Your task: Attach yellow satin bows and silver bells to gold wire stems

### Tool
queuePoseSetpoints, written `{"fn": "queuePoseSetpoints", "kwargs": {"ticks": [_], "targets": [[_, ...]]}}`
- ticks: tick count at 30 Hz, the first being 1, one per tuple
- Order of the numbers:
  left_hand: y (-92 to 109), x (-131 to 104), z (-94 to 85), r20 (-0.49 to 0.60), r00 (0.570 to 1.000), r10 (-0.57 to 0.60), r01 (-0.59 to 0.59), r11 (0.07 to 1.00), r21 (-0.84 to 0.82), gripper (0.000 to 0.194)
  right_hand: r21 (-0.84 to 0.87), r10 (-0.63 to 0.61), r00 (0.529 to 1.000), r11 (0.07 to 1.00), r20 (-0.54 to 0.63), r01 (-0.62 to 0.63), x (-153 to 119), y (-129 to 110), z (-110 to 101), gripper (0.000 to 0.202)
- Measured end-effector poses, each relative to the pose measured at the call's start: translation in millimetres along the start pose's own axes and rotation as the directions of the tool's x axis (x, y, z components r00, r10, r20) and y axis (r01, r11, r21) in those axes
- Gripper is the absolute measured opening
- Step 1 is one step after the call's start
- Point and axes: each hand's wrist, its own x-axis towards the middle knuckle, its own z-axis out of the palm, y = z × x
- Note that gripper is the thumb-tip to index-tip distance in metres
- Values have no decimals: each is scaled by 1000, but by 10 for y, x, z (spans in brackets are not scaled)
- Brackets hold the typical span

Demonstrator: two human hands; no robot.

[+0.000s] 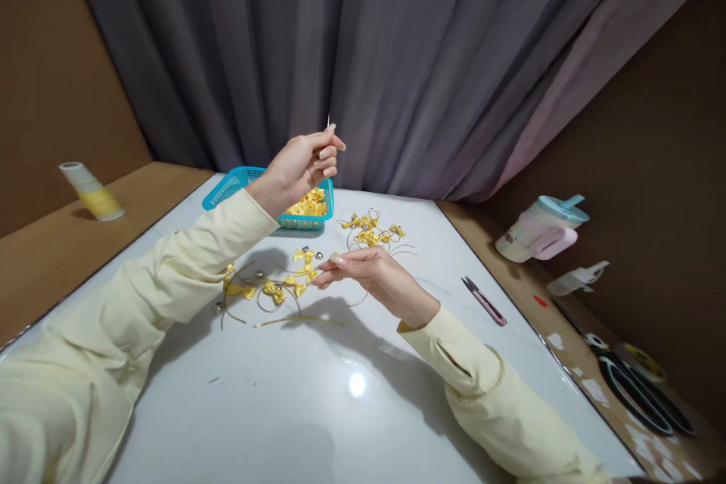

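Observation:
My left hand (306, 166) is raised over the blue basket's right end, its thumb and forefinger pinched on a thin, pale needle (328, 121) that points up. Lower down, my right hand (380, 280) is closed in a pinch beside a yellow ribbon bow (307, 271); what lies between its fingertips is too small to make out. Around that bow are more yellow bows (274, 291) on thin gold cords, with small silver beads (259, 274). Behind my right hand lies another cluster of bows and cords (371, 231).
A blue basket (232, 183) holds many yellow bows. Thread snips (485, 302) rest on the white tabletop (272, 408). A thread spool (92, 191) stands left; a lidded cup (536, 229), a small bottle (578, 278) and black-handled scissors (635, 397) are right. Grey curtains (386, 68) hang behind.

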Motion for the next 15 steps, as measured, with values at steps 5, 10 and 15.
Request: {"fn": "queuePoseSetpoints", "kwargs": {"ticks": [5, 10, 15], "targets": [[-28, -24, 9, 2, 997, 80, -80, 993, 84, 40, 19, -6, 1000, 1000, 27, 6, 10, 53, -8, 24], [-30, -41, 22, 26, 993, 114, -117, 984, 135, 38, 14, -7, 999, 1000, 32, 7, 25, 106, -22, 25], [-23, -42, 35, 5, 995, 100, -100, 987, 129, 34, -21, 2, 1000, 1000, 19, -2, 47, 143, -13, 26]]}}
